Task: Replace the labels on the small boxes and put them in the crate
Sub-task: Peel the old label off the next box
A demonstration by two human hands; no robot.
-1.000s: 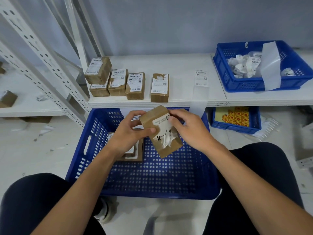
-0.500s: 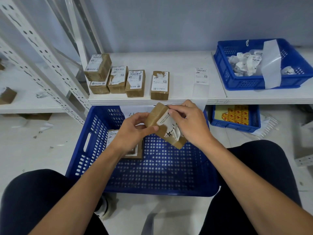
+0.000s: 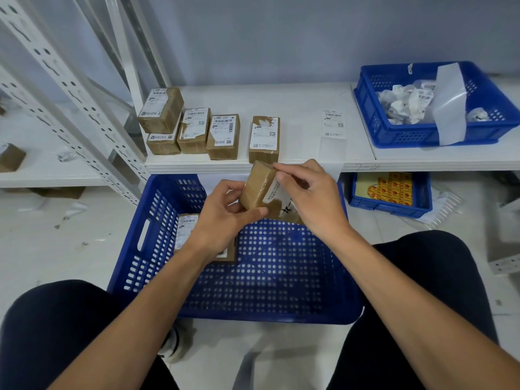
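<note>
I hold a small brown box (image 3: 257,188) tilted over the big blue crate (image 3: 157,220). My left hand (image 3: 225,218) grips its lower left side with thumb and fingers. My right hand (image 3: 306,198) pinches the top edge of the box's torn white label (image 3: 277,192), covering most of it. Inside the crate lies a relabelled box (image 3: 187,226), partly hidden by my left wrist. On the white shelf (image 3: 295,108) stand several more small labelled boxes (image 3: 222,136), one stacked on another at the left. A fresh label (image 3: 333,123) lies flat on the shelf.
A smaller blue basket (image 3: 408,136) with crumpled old labels and a strip of backing paper sits on the shelf at right. Below it a blue tray (image 3: 391,192) holds yellow and red stickers. White perforated rack posts (image 3: 70,88) rise at left. My knees flank the crate.
The box has been raised and tipped further away from me. My right hand moved from the middle of the label up to the box's top edge.
</note>
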